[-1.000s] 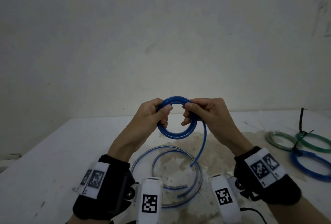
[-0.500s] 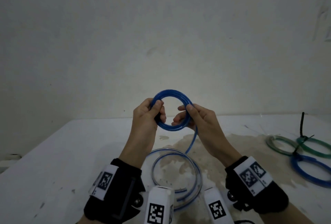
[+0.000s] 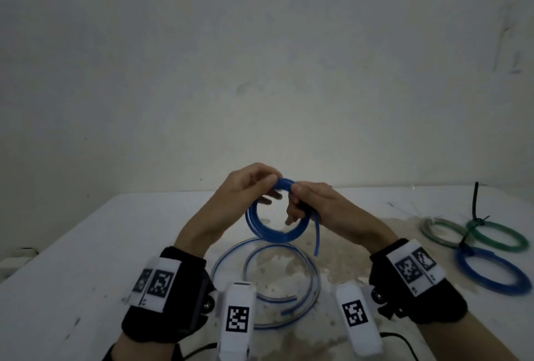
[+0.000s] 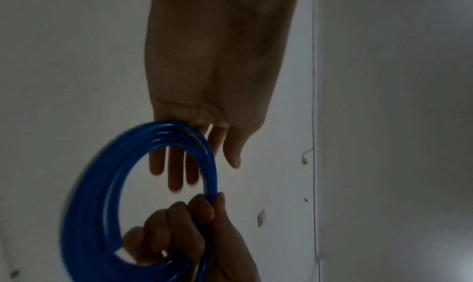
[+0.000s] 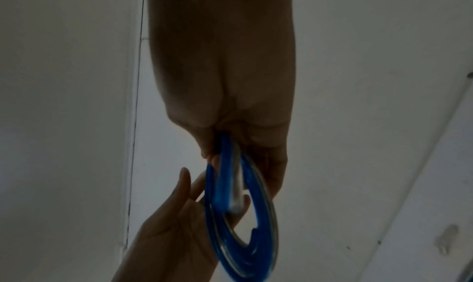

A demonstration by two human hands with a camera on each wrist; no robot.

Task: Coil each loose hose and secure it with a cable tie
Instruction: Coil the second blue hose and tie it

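A blue hose wound into a small coil is held above the white table. My right hand grips the coil's right side with curled fingers. My left hand lies against the coil's top left with its fingers straight behind the loops and its thumb alongside. The coil is motion-blurred in the wrist views. A short free end hangs down on the right. A second, clear-blue hose lies loosely curled on the table under my hands.
At the right of the table lie three tied coils: grey-green, green and blue. A black cable tie sticks up from them. A brown stain covers the table's middle. The wall stands close behind.
Both hands have dropped lower and the coil has tilted flatter. The hanging tail has been wound in and is short. My left fingers have straightened out of their grip.
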